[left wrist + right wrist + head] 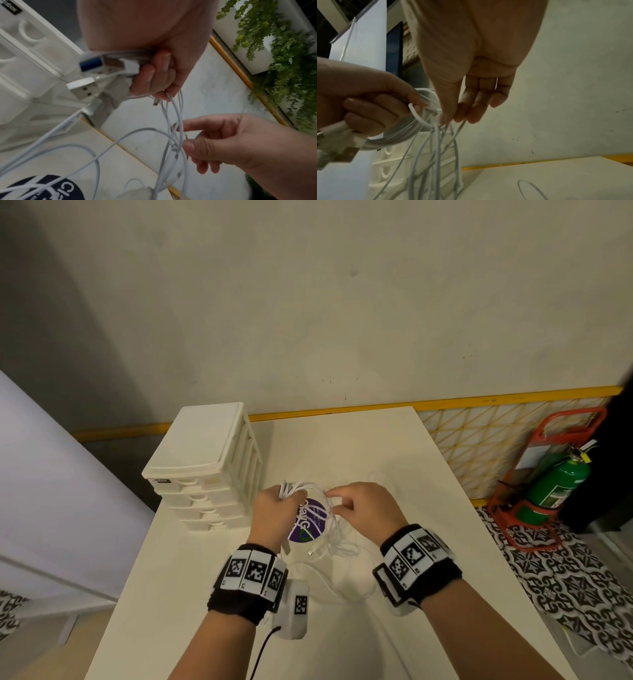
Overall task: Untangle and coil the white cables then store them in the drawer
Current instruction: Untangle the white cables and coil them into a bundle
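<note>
Wristbands [251, 577] with printed markers sit lowest in the head view, 1 on each forearm. Beyond them we log the white table [394, 446], its right and far edges bare, its upper-left corner taken by the drawer unit [205, 467]. We note the white cables [325, 529] at frame centre, lifted over a purple sticker [310, 522], loose loops trailing onto the tabletop. Our left hand [274, 510] is curled round a bundled coil and 2 USB plugs [84, 88]. Our right hand [363, 508] pinches strands at a knot between thumb and forefinger, other fingers relaxed.
</note>
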The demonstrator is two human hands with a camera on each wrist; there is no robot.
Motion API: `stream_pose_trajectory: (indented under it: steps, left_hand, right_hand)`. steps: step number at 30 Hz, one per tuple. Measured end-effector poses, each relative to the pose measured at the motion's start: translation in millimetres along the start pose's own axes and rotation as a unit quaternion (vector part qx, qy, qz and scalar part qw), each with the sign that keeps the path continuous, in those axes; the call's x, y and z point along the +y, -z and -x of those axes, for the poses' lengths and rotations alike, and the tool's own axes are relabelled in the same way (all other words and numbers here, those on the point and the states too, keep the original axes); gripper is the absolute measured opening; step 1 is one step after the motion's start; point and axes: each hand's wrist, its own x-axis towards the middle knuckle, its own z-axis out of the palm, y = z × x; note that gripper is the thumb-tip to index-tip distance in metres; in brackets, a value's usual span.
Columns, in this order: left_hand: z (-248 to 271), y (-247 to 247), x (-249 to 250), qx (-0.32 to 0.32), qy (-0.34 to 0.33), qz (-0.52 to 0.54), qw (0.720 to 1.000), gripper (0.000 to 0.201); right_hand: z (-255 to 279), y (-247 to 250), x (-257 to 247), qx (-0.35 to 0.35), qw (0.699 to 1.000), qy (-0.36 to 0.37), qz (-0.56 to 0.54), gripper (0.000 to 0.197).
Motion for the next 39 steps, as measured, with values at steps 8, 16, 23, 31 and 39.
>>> stream_pose_trajectory:
  steps: [8, 16, 23, 31, 39]
  left_hand:
    - [-2.6, 1.3, -2.7, -0.029, 0.025, 0.018, 0.999, 0.025]
    - [-8.7, 15.3, -6.5, 0.010, 0.047, 0.002, 0.999, 0.013]
    - [-32.8, 67.2, -21.8, 0.166, 0.065, 0.051, 0.983, 0.021]
    - [-18.6, 19.8, -9.7, 0.043, 0.028, 0.019, 0.999, 0.019]
    - [-9.6, 0.2, -2.0, 0.001, 0.021, 0.034, 0.999, 0.023]
  right_hand:
    - [-4.3, -9.5, -3.5, -0.032, 0.996, -0.075, -0.040, 0.040]
    - [-2.9, -5.4, 9.7, 0.045, 0.992, -0.049, -0.105, 0.038]
    - [10.5, 10.9, 99.4, 0.161, 0.966, -0.204, -0.009, 0.022]
    - [4.6, -5.0, 66.3, 0.151, 0.985, -0.084, -0.012, 0.025]
    - [-4.4, -23.6, 17.3, -0.034, 0.993, -0.036, -0.111, 0.023]
